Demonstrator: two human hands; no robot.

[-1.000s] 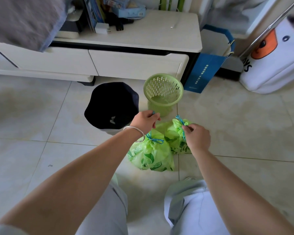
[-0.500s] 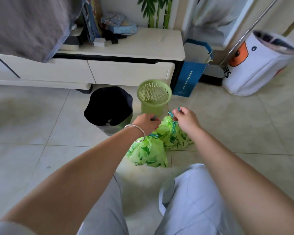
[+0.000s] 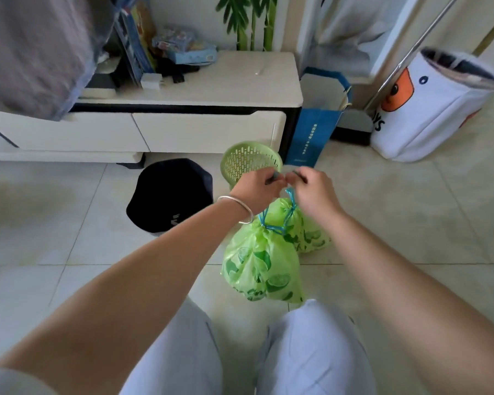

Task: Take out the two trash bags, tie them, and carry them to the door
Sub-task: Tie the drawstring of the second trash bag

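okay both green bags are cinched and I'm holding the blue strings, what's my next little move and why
Probably lift both bags clear of the floor. Your left hand and right hand pinch the blue drawstrings, and both green bags look cinched shut, out of the bins.

The left hand (image 3: 258,188) hides the green basket's (image 3: 241,162) front rim; pinched drawstring ends are blurred.

Head camera looks steeply down over forearms at tiled floor (image 3: 69,223).
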